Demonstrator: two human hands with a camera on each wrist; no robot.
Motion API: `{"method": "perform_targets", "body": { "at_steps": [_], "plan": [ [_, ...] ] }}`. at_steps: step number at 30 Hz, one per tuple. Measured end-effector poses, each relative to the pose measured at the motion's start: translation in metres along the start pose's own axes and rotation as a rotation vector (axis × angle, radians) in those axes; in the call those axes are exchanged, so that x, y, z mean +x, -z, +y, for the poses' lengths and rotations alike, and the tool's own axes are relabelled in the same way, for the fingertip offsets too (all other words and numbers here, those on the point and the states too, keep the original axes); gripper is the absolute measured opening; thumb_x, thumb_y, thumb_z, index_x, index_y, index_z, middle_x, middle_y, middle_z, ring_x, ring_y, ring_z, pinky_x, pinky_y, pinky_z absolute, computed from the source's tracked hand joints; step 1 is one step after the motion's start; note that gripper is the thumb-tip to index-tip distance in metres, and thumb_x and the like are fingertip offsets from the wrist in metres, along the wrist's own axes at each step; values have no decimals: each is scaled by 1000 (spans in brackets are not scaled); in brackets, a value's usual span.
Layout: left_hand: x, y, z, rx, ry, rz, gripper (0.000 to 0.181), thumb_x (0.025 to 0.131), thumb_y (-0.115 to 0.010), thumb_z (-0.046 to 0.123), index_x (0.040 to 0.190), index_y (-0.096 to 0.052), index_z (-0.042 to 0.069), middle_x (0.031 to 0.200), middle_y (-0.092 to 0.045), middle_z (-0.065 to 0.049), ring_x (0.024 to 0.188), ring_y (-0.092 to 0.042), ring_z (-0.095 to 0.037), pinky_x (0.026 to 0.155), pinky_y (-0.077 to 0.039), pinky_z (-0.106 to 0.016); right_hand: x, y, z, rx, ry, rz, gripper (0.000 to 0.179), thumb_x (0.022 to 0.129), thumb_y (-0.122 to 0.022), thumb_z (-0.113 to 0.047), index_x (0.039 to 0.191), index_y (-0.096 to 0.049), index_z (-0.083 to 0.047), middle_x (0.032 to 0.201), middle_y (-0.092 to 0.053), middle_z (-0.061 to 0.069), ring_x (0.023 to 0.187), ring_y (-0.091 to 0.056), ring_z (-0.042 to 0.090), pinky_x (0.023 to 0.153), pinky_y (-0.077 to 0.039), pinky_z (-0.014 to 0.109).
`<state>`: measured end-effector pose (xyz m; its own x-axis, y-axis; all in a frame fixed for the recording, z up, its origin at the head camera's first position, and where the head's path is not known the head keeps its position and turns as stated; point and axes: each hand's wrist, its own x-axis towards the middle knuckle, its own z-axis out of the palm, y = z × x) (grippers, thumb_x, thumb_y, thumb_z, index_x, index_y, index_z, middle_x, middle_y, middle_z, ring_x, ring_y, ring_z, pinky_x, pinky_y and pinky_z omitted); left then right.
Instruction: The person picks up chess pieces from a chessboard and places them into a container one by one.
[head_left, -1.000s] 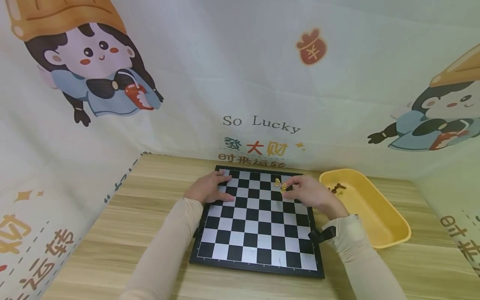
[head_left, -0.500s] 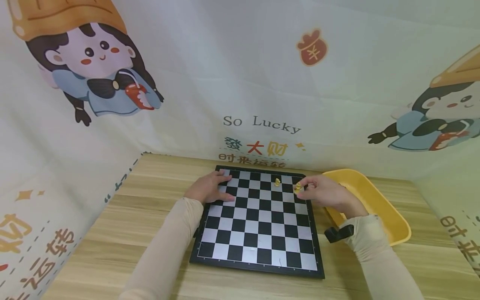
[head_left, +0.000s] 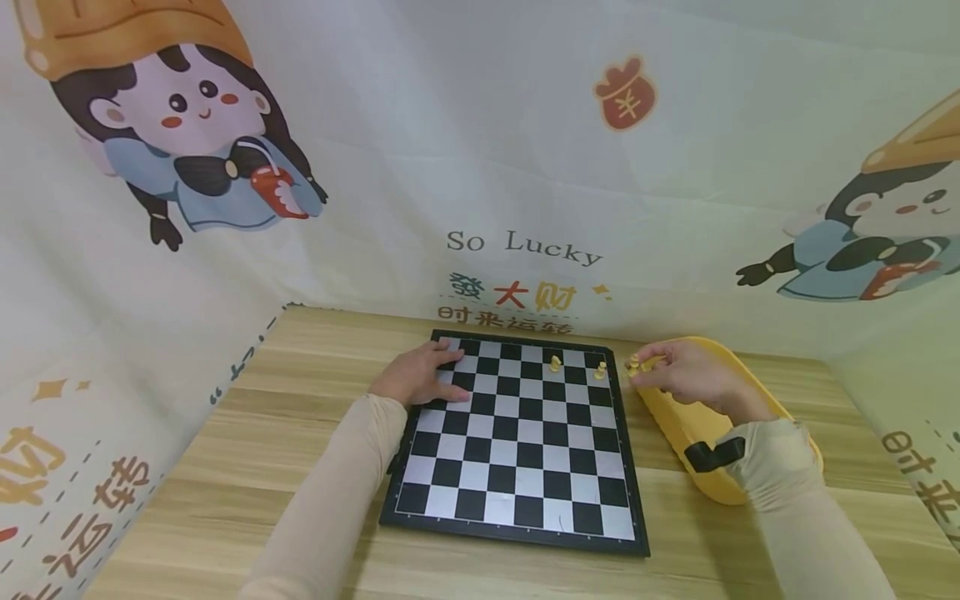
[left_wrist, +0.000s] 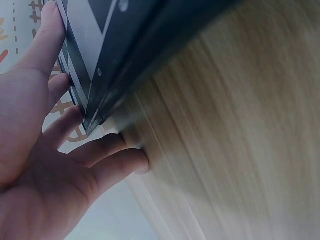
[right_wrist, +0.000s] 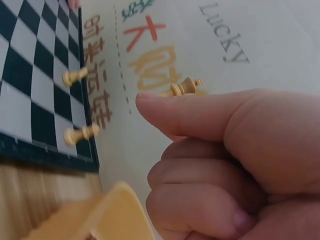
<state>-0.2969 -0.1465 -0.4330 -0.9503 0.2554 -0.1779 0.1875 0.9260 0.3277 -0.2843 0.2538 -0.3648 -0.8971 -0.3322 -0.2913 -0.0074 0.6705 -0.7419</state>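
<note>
My left hand [head_left: 417, 374] lies at the far left part of the black-and-white chessboard [head_left: 505, 430], fingers spread, thumb and fingertips over the squares. The left wrist view shows this hand [left_wrist: 55, 165] along the board's dark edge [left_wrist: 145, 45]. Between thumb and fingers, my right hand [head_left: 693, 379] pinches a yellow chess king [right_wrist: 183, 87], its flared head with a small finial showing and the other end hidden by the thumb. That hand is above the yellow tray [head_left: 723, 492], right of the board. Two yellow chess pieces, one [head_left: 555, 363] farther left and another [head_left: 601, 370] near the right edge, stand on the board.
A wood-grain tabletop [head_left: 262, 433] carries the board and tray. Behind it hangs a white printed cloth [head_left: 420, 150], which also closes off both sides. The right hand and forearm cover much of the tray and whatever lies in it.
My right hand has moved right with the chess king, from over the board to above the tray. The piece near the board's right edge now shows fully. My left hand has stayed put.
</note>
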Motion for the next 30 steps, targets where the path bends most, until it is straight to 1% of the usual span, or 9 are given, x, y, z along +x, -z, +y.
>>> {"method": "perform_targets", "body": {
  "at_steps": [3, 8, 10, 13, 15, 19, 24, 26, 30],
  "plan": [
    [0, 0, 0, 0, 4, -2, 85, 85, -77, 54, 156, -44, 22, 169, -29, -10, 155, -30, -36, 125, -34, -51, -1, 8, 4, -4, 2, 0, 38, 96, -69, -22, 125, -60, 1, 63, -50, -10, 47, -34, 4, 45, -30, 20],
    [0, 1, 0, -1, 2, -4, 85, 85, -77, 54, 156, -44, 21, 169, -29, -11, 155, -31, -37, 125, -34, -52, -1, 21, 8, -7, -21, -1, 40, 97, -66, -18, 129, -55, 4, 72, -63, -9, 48, -36, 3, 46, -33, 19],
    [0, 2, 0, 0, 1, -5, 85, 85, -77, 54, 156, -44, 21, 169, -30, -11, 155, -31, -37, 124, -34, -52, -1, 25, 9, -17, -35, -2, 42, 98, -66, -19, 131, -53, 4, 69, -59, -11, 47, -35, 3, 46, -33, 19],
    [1, 1, -1, -5, 7, -7, 85, 85, -77, 54, 156, -44, 22, 169, -29, -11, 155, -30, -37, 125, -33, -52, 0, 32, 11, -25, -51, -13, 44, 99, -64, -19, 134, -52, 5, 63, -49, -11, 45, -30, 4, 46, -32, 20],
    [1, 1, -2, -6, 10, -10, 85, 85, -77, 54, 156, -43, 22, 169, -29, -10, 155, -30, -37, 125, -33, -52, 0, 35, 14, -21, -61, -20, 45, 99, -63, -19, 135, -51, 5, 63, -45, -11, 46, -29, 4, 46, -32, 20],
    [1, -1, -2, -7, 7, -8, 85, 85, -77, 55, 156, -44, 22, 169, -29, -10, 155, -30, -36, 125, -33, -51, 1, 39, 23, 5, -83, -26, 46, 100, -62, -19, 136, -49, 6, 70, -52, -9, 46, -29, 4, 46, -32, 21],
    [1, -1, -2, -11, 3, 2, 85, 85, -77, 55, 156, -44, 22, 169, -30, -10, 155, -31, -36, 125, -34, -51, 7, 40, 37, 25, -99, -1, 47, 102, -61, -19, 139, -46, 6, 82, -61, -7, 45, -30, 3, 46, -33, 21],
    [1, -1, -2, -9, 3, 5, 85, 85, -77, 55, 156, -45, 22, 169, -30, -10, 155, -31, -36, 125, -34, -51, 9, 41, 43, 26, -103, 8, 47, 103, -59, -17, 140, -45, 8, 75, -58, -8, 44, -29, 3, 45, -33, 21],
    [1, 0, -1, -9, 6, 4, 85, 84, -78, 55, 155, -45, 22, 169, -30, -10, 155, -31, -36, 125, -34, -51, 10, 42, 55, 45, -129, -1, 47, 103, -56, -14, 142, -42, 10, 58, -44, -12, 43, -27, 2, 44, -32, 21]
  ]
}}
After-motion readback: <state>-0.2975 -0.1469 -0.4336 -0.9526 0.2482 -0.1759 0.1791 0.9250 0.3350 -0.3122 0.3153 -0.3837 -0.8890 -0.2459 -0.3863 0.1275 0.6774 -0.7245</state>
